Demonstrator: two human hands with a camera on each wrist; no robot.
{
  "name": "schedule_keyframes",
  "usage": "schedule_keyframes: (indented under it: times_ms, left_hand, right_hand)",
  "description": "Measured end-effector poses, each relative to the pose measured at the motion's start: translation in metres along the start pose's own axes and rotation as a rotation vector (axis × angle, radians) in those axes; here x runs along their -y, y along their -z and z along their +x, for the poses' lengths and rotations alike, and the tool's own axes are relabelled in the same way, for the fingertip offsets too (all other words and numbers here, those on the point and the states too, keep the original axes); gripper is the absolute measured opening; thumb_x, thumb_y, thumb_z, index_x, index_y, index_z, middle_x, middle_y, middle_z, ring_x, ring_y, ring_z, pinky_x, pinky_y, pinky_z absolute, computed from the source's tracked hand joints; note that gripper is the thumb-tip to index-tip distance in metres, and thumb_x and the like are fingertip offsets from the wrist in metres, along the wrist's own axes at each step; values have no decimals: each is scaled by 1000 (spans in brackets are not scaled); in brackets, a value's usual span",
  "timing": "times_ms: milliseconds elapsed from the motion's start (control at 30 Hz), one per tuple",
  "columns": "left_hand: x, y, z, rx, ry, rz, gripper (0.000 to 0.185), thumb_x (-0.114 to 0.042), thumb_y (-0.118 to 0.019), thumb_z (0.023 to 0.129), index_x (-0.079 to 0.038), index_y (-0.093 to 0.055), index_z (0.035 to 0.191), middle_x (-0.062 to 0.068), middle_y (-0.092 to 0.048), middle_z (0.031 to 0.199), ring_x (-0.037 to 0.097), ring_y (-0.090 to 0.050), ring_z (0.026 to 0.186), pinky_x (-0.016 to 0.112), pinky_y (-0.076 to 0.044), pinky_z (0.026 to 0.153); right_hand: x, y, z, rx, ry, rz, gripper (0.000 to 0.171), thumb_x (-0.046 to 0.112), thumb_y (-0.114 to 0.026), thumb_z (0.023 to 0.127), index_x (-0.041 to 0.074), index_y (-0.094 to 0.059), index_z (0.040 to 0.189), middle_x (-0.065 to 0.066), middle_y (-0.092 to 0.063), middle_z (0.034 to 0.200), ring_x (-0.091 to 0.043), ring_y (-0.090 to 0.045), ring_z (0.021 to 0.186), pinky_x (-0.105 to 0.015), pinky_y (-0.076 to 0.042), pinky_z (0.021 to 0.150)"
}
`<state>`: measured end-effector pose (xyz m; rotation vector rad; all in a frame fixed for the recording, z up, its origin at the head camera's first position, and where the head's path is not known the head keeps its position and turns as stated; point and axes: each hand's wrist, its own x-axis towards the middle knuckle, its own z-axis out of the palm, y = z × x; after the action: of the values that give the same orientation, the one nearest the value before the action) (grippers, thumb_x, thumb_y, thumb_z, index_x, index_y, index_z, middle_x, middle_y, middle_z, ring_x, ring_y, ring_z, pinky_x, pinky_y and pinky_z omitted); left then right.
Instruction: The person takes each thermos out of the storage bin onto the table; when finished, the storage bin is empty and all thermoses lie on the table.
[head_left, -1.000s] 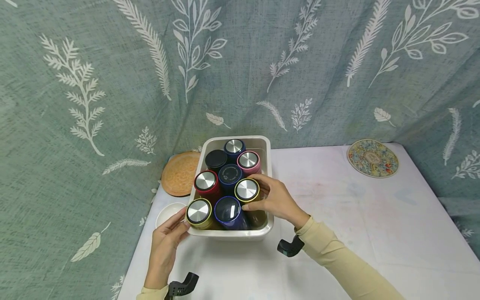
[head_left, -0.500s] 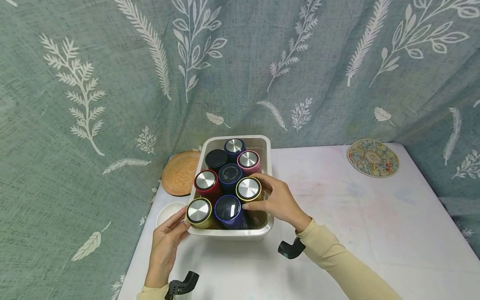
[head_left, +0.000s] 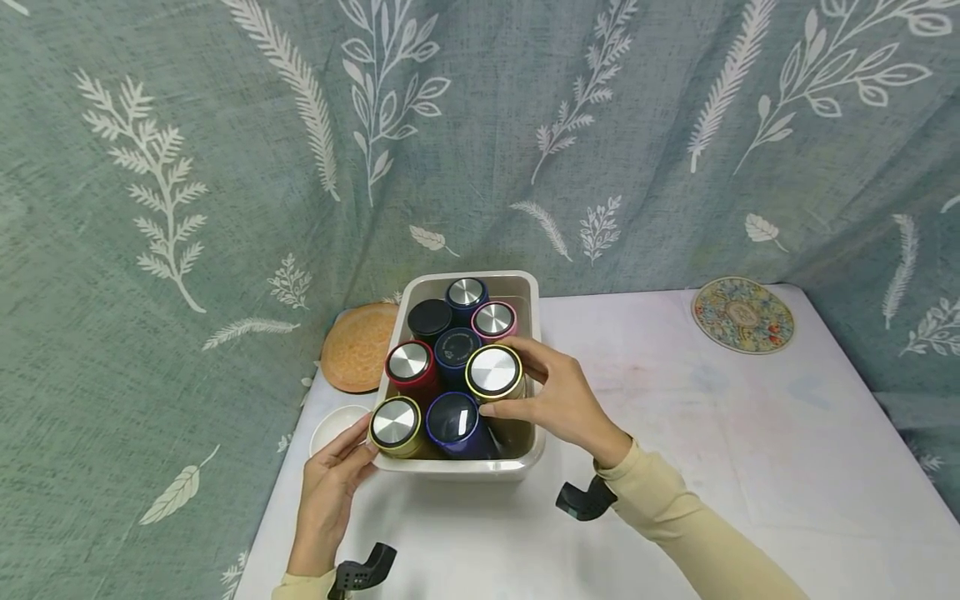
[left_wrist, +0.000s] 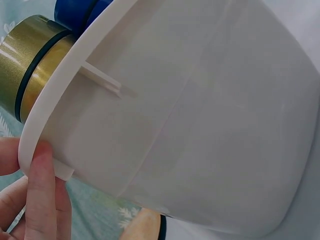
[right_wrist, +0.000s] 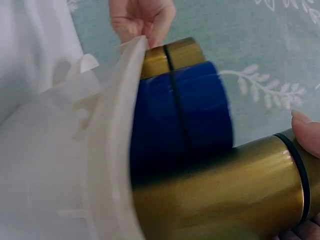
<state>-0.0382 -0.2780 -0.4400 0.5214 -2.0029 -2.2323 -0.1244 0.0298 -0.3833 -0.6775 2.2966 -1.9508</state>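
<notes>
A white plastic bin (head_left: 462, 468) on the table holds several upright lidded cylinders. My right hand (head_left: 555, 396) grips a gold cylinder (head_left: 493, 371) with a steel lid near its top; this cylinder stands higher than its neighbours. In the right wrist view the gold cylinder (right_wrist: 220, 185) lies against a blue one (right_wrist: 185, 120) inside the bin wall (right_wrist: 107, 165). My left hand (head_left: 333, 479) holds the bin's near-left corner, fingertips (left_wrist: 42, 175) on the rim (left_wrist: 60, 95), beside another gold cylinder (head_left: 394, 423).
An orange round mat (head_left: 358, 346) and a small white dish (head_left: 330, 427) lie left of the bin. A patterned round coaster (head_left: 742, 315) sits at the far right of the white table. A leaf-print curtain closes off the back and left.
My right hand has raised the gold steel-lidded cylinder a little out of the bin. The left hand has stayed on the bin's corner.
</notes>
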Motion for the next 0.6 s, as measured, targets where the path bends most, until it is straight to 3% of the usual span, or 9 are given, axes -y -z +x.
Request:
schedule_keyframes:
  times_ms: [333,433,600]
  left_hand:
    - [0,1,-1,-6,-2,-3,38,6,-65,90,-22,-72,114,-12,-75,108,3,-71,95,21,-59,79]
    - [-1,0,-1,-8,4,13,40,5,-64,91,-13,-68,126,-12,-74,108,3,-71,96,21,-59,80]
    - [-1,-2,0,-2,15,40,54,4,-64,92,7,-48,144,-14,-74,109,3,-71,96,20,-59,81]
  right_hand:
    - [26,8,-6,-25,73,6,77,16,-95,66,16,-61,135,1,-68,128,-14,-64,124,-25,-47,110]
    - [34,11,-8,-41,93,-7,78,17,-95,65,17,-61,135,2,-68,127,-13,-64,121,-25,-48,109]
    - [45,17,-10,-54,144,5,77,15,-95,66,16,-61,135,4,-68,128,-10,-64,120,-26,-48,109]
